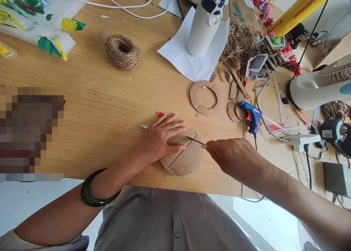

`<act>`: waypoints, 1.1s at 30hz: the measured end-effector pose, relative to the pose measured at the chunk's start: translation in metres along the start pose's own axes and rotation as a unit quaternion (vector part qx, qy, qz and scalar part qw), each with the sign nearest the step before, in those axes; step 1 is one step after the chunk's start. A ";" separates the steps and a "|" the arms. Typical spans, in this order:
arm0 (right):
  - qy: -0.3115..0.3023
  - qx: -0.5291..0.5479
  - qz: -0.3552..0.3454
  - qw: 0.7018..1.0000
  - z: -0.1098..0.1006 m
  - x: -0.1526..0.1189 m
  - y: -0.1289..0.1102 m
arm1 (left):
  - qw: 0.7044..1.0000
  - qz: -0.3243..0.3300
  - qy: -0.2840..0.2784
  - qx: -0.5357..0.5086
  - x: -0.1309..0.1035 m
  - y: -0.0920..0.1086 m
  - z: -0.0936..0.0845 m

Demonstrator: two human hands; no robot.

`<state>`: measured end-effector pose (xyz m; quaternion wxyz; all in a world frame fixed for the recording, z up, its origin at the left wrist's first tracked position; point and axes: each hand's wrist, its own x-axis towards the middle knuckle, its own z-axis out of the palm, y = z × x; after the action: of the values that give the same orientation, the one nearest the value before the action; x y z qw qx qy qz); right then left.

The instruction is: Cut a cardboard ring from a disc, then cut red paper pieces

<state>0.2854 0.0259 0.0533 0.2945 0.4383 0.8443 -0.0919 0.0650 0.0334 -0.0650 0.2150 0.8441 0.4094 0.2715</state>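
My left hand [160, 139] lies flat with its fingers stretched over the upper left part of a round cardboard disc [189, 161]. A circle is drawn inside the disc, and a straight line or crease crosses it. In my right hand [233, 156] is a thin-bladed craft knife [196, 140], its handle hidden by the closed fingers. The blade tip rests at the drawn line, right of my left hand. A pointed metal tip [144, 126] sticks out beside my left hand; what it belongs to is hidden. Above the disc lies a cardboard ring [194, 97].
A ball of twine [123, 55] sits at the upper left. A white bottle [204, 27] stands on white paper [175, 53]. To the right are a blue glue gun [253, 117], cardboard strips [240, 84], tangled twine [238, 42] and a power strip [301, 140] with cords.
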 end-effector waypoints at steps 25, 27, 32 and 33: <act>0.159 0.011 -0.143 0.977 0.000 0.017 0.029 | 0.998 0.028 0.038 0.035 -0.001 0.003 0.002; 0.168 0.023 -0.148 0.974 0.003 0.016 0.028 | 0.999 0.018 0.036 0.033 0.000 0.005 0.001; 0.176 0.012 -0.137 0.975 0.008 0.012 0.024 | 0.999 0.014 0.042 0.025 0.000 0.005 0.003; 0.178 0.003 -0.138 0.974 0.009 0.011 0.023 | 0.999 0.016 0.043 0.023 -0.001 0.004 0.004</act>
<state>0.3024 0.0436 0.0425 0.1222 0.3278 0.9352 -0.0548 0.0693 0.0301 -0.0656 0.1731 0.8426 0.4113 0.3014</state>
